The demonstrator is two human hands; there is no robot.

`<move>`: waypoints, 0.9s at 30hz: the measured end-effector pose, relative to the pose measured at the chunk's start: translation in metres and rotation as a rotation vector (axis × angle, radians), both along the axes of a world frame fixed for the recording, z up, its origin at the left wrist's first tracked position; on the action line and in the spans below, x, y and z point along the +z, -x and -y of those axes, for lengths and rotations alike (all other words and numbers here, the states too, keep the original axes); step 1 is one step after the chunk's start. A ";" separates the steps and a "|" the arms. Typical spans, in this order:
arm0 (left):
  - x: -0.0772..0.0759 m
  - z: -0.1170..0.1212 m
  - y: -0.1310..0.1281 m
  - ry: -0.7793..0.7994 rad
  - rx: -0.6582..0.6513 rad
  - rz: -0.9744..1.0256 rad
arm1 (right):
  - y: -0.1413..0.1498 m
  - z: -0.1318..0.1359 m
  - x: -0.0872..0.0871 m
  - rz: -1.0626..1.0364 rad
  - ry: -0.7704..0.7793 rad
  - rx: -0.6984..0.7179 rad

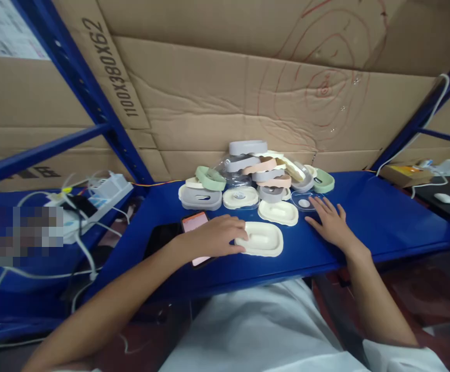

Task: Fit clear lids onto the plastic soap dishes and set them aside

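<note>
My left hand (225, 235) is closed on the left edge of a cream oval plastic tray (269, 242), thumb at the near side and fingers over the far side. The tray lies on the blue table with its hollow side up. My right hand (330, 222) rests to the right with fingers spread, its fingertips at a clear plastic lid (299, 200). Between the hands and the pile sits another cream tray (283, 213). Behind is a heap of grey, peach, green and cream oval pieces, with a grey ring (247, 148) on top.
A lit phone (194, 222) lies partly under my left forearm, beside a dark flat object (159, 240). Cables and a white power strip (110, 194) stand at the left. Cardboard (209, 93) walls the back. A white mouse (445, 198) is at the far right.
</note>
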State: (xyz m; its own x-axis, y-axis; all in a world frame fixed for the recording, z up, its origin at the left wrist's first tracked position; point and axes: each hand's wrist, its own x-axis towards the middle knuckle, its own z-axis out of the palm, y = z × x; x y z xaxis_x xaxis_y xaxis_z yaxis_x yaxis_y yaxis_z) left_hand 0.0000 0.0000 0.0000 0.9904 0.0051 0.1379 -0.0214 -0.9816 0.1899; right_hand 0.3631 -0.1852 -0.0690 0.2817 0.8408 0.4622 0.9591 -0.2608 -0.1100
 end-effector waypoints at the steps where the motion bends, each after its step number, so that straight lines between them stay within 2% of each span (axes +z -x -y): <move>1: -0.001 -0.001 0.001 0.018 0.009 -0.003 | -0.005 0.003 -0.002 -0.003 0.021 -0.010; 6: -0.009 -0.003 0.002 0.078 0.026 0.009 | -0.003 0.009 0.000 -0.021 0.009 0.021; 9: -0.012 -0.002 0.002 0.077 0.012 0.036 | 0.008 0.008 0.006 -0.014 -0.036 0.027; 11: -0.013 -0.001 0.002 0.064 0.004 0.055 | 0.017 0.004 0.014 -0.004 -0.054 0.082; 14: -0.012 0.001 0.003 0.043 0.004 0.066 | 0.028 -0.010 0.035 0.017 -0.037 0.240; 19: -0.010 0.002 0.004 0.033 0.022 0.085 | 0.022 -0.062 0.093 0.043 -0.003 0.416; 21: -0.010 0.002 0.004 0.022 0.032 0.086 | 0.008 -0.084 0.108 0.019 -0.075 0.367; 23: -0.010 0.001 0.004 0.003 0.046 0.083 | -0.007 -0.102 0.111 0.000 -0.190 0.215; 25: -0.010 0.002 0.004 -0.013 0.045 0.078 | -0.021 -0.112 0.102 -0.010 -0.266 0.071; 27: -0.010 0.002 0.005 -0.030 0.037 0.081 | -0.034 -0.118 0.086 -0.018 -0.279 -0.001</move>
State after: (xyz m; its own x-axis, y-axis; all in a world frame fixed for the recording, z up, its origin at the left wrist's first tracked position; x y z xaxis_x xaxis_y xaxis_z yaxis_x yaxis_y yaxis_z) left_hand -0.0045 -0.0019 -0.0100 0.9753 0.0364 0.2177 0.0012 -0.9872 0.1596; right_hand 0.3967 -0.0674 0.0173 0.2929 0.6814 0.6708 0.9560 -0.2195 -0.1944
